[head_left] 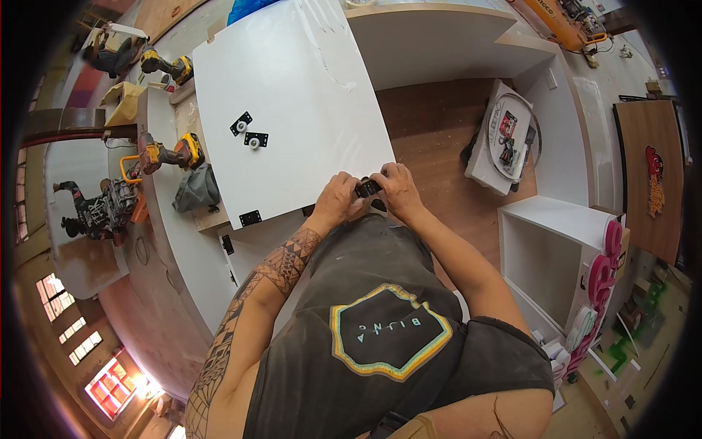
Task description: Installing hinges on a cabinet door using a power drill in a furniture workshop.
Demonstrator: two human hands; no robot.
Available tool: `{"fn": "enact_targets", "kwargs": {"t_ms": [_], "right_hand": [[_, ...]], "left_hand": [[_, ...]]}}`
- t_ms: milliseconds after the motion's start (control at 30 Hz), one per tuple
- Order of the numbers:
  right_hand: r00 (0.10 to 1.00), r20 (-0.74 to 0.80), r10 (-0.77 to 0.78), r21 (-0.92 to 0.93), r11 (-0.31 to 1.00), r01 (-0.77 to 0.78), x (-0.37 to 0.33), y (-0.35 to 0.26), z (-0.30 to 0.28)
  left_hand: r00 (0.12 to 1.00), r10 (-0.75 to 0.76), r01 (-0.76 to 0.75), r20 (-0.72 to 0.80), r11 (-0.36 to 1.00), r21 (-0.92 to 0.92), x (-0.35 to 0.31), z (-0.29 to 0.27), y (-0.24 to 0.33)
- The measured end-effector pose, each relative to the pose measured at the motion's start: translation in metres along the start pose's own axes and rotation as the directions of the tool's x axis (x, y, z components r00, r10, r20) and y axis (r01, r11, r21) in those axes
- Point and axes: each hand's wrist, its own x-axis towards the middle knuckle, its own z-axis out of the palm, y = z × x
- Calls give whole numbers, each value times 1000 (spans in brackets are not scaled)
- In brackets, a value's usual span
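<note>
So, fingers of both the left hand (336, 199) and right hand (398, 190) are pinching a small black part (368, 188) by the white panel's (307, 95) near right corner; can't tell if it touches. I'd keep it square to both edges, thumbs clear of underneath. Black plate (250, 219) near left corner: decent alignment reference. Beyond, two wheeled plates (242, 126) lie together on the panel. Nearer drill (172, 152) sits off left.

Casters (257, 140) lie on the panel (307, 95), drills (151, 154) leftward.
</note>
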Motion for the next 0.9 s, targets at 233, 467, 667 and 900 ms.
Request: {"fn": "enact_targets", "kwargs": {"t_ms": [233, 467, 667, 900], "right_hand": [[988, 6, -152, -51, 987, 152, -36, 10, 1], [953, 48, 299, 324, 898, -298, -97, 16, 12], [881, 26, 472, 446, 783, -433, -113, 23, 7], [841, -216, 496, 547, 775, -316, -99, 15, 0]], "left_hand": [[990, 70, -43, 123, 977, -209, -25, 31, -8], [998, 37, -47, 43, 966, 256, -4, 4, 26], [987, 59, -91, 146, 971, 220, -16, 21, 9], [994, 22, -53, 104, 951, 306, -12, 12, 25]]}}
